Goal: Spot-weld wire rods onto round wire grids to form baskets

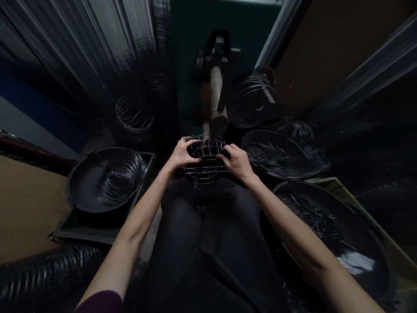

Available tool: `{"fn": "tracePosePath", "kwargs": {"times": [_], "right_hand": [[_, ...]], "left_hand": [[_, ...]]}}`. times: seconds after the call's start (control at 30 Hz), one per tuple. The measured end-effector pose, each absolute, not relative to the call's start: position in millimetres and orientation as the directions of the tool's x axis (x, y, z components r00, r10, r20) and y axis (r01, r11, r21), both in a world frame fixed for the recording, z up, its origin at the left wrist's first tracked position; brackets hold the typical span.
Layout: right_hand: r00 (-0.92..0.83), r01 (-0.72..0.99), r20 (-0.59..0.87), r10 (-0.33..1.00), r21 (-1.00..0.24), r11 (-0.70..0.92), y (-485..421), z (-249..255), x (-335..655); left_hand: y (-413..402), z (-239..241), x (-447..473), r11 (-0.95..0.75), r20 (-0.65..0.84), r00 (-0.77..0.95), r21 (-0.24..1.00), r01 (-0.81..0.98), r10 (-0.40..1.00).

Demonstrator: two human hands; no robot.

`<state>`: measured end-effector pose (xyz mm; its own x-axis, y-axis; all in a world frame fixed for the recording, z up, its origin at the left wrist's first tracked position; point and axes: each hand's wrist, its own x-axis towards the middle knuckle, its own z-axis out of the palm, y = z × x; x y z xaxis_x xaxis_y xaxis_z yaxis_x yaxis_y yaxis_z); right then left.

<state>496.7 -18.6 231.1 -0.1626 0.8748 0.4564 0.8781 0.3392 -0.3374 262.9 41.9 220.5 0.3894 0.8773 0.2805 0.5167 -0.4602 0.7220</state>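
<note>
A small round wire cage [208, 174] of crossed thin rods sits above my lap, at the end of a machine's arms. My left hand [183, 153] grips its left side, thumb and fingers spread along the rings. On the other side, my right hand [235, 160] has its fingers pinched together at the cage's upper right wires. The machine, which looks like a spot welder [217, 95], has a thick pale cylindrical arm pointing toward me. A thinner rod [206, 129] beside it reaches into the cage's top. Dim light hides the exact contact there.
On the left, a round dark pan [81, 187] holds wire rings [122, 178] on a green crate [87, 234]. More wire rings [135, 115] stand behind it. To the right are a pan of wire pieces [273, 152], a larger pan of short rods [368, 234] and coiled wire [250, 100].
</note>
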Motion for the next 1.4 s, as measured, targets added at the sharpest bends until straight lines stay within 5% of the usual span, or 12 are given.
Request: {"fn": "tracePosePath", "kwargs": {"times": [0.47, 0.67, 0.97, 1.1, 1.4], "right_hand": [[-0.098, 0.865, 0.495, 0.863, -0.386, 0.319, 1, 229, 496], [-0.080, 0.793, 0.449, 0.890, -0.512, 0.330, 20, 240, 514], [-0.298, 0.911, 0.250, 0.921, -0.213, 0.352, 70, 248, 523], [-0.328, 0.934, 0.272, 0.905, -0.049, 0.354, 70, 243, 519], [-0.294, 0.939, 0.269, 0.917, -0.098, 0.329, 83, 234, 523]], "left_hand": [[67, 221, 268, -0.455, 0.269, 0.387, 0.697, 0.554, 0.882], [66, 225, 265, -0.546, 0.362, 0.424, 0.682, 0.487, 0.830], [64, 227, 265, -0.554, 0.347, 0.443, 0.637, 0.536, 0.827], [65, 227, 267, -0.536, 0.332, 0.433, 0.646, 0.543, 0.838], [72, 228, 270, -0.518, 0.308, 0.437, 0.675, 0.526, 0.845]]}}
